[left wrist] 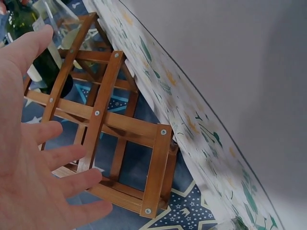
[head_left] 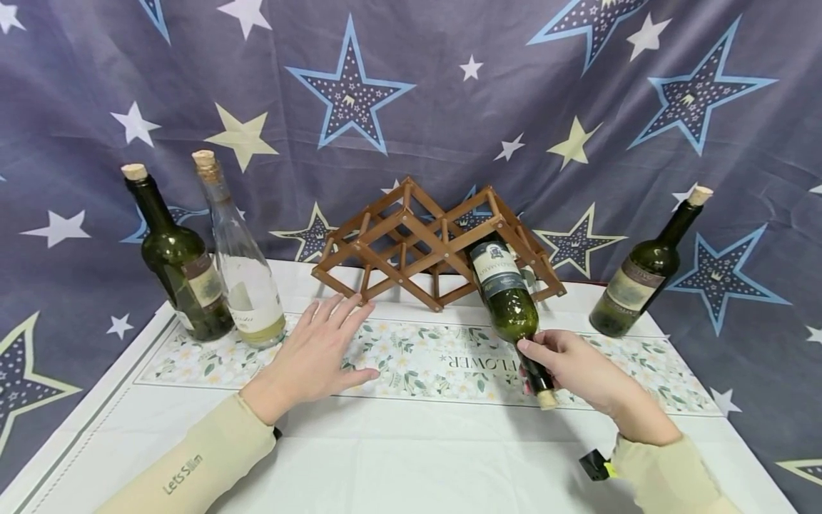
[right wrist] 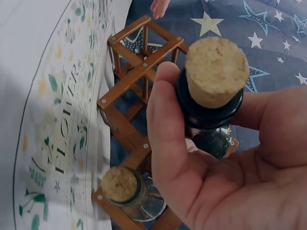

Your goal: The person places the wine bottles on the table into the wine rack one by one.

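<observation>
In the head view, my right hand grips the neck of a dark green wine bottle. Its base end is inside the right part of the wooden wine rack, and its corked neck slopes down toward me. The right wrist view shows the cork above my curled fingers. A second cork, in a clear bottle, shows at the rack there; the head view mostly hides that bottle. My left hand has its fingers spread by the rack's front left corner, holding nothing; whether it touches the wood I cannot tell.
At the left stand a corked green bottle and a clear bottle. Another green bottle stands at the right. A floral runner crosses the white table. A star-patterned cloth hangs behind.
</observation>
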`<state>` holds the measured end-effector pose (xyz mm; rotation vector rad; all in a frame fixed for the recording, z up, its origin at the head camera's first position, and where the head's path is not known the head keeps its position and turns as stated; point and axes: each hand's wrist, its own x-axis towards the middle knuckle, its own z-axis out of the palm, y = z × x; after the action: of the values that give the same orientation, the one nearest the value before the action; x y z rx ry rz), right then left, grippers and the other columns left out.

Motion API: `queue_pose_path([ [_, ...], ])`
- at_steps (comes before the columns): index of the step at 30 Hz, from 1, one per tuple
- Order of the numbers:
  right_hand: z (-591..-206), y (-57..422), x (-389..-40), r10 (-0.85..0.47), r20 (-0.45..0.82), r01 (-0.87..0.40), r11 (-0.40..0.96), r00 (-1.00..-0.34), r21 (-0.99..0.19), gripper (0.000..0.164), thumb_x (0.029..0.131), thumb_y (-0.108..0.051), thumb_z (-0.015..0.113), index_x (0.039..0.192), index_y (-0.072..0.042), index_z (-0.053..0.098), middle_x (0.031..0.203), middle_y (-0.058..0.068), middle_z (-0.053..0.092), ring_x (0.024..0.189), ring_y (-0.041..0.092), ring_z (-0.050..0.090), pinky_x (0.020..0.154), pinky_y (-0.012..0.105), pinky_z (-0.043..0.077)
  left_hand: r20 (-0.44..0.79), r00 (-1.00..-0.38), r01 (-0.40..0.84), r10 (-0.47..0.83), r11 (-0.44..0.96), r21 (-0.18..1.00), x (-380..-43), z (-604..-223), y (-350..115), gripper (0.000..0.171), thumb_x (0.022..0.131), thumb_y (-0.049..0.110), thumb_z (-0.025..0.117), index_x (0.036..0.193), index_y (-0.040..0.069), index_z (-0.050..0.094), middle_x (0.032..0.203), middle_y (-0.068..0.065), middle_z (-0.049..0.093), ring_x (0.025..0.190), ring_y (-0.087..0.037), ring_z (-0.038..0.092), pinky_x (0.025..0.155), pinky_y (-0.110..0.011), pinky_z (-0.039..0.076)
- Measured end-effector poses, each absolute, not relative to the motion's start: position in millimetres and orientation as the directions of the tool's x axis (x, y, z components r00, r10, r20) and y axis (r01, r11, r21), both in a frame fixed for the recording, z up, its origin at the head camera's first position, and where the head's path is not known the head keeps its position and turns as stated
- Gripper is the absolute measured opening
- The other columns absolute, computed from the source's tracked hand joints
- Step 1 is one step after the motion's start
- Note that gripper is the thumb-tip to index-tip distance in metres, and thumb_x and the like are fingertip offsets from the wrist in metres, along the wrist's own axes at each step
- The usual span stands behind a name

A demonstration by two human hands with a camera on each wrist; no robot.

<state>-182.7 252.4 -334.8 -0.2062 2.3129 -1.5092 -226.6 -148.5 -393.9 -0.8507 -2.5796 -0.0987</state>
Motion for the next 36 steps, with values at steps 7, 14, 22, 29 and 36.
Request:
queue_pose_path([
  [7,-333,246,-184,-0.312,-0.227,0.105,0.362,-0.923,-0.926,0.047,0.106,-0.033,0.048,0.114,0.014,0.049,0.090,0.017,0.065,0.081,0.030,0.069,0.071,0.042,0.057,0.391,-0.733,0.581,0.557,0.811,-0.066,-224,-394,-147,0.103,0.082,0.087,0.039,0.156,0.015,0.037,0.155,-0.014,0.036,0.140,-0.041,0.032,0.112,-0.062,0.021],
  [14,-330,240,-189,-0.330,-0.215,0.110,0.309,-0.919,-0.945,0.046,0.107,-0.029,0.046,0.118,0.015,0.045,0.096,0.020,0.064,0.083,0.028,0.069,0.072,0.041,0.057,0.367,-0.751,0.571,0.549,0.819,-0.056,-223,-394,-147,0.104,0.081,0.088,0.036,0.157,0.017,0.035,0.156,-0.014,0.035,0.141,-0.040,0.031,0.112,-0.062,0.021],
  [22,-328,236,-196,-0.336,-0.232,0.151,0.250,-0.913,-0.956,0.047,0.107,-0.027,0.046,0.124,0.016,0.042,0.101,0.020,0.063,0.084,0.027,0.069,0.075,0.041,0.058,0.363,-0.754,0.566,0.548,0.822,-0.066,-223,-394,-147,0.104,0.081,0.089,0.035,0.157,0.017,0.035,0.157,-0.013,0.034,0.141,-0.039,0.031,0.111,-0.062,0.022],
  [29,-327,234,-203,-0.337,-0.245,0.180,0.212,-0.909,-0.960,0.043,0.107,-0.028,0.047,0.124,0.012,0.043,0.102,0.019,0.064,0.086,0.026,0.069,0.065,0.030,0.055,0.369,-0.750,0.566,0.549,0.821,-0.069,-223,-395,-148,0.104,0.081,0.089,0.034,0.156,0.017,0.035,0.157,-0.013,0.034,0.141,-0.040,0.031,0.110,-0.062,0.024],
  [36,-325,232,-209,-0.338,-0.246,0.198,0.169,-0.909,-0.965,0.039,0.106,-0.024,0.047,0.124,0.009,0.040,0.103,0.014,0.065,0.085,0.024,0.069,0.070,0.031,0.056,0.359,-0.757,0.564,0.546,0.823,-0.065,-223,-395,-147,0.104,0.082,0.089,0.034,0.158,0.018,0.033,0.158,-0.013,0.032,0.142,-0.040,0.030,0.112,-0.062,0.020],
])
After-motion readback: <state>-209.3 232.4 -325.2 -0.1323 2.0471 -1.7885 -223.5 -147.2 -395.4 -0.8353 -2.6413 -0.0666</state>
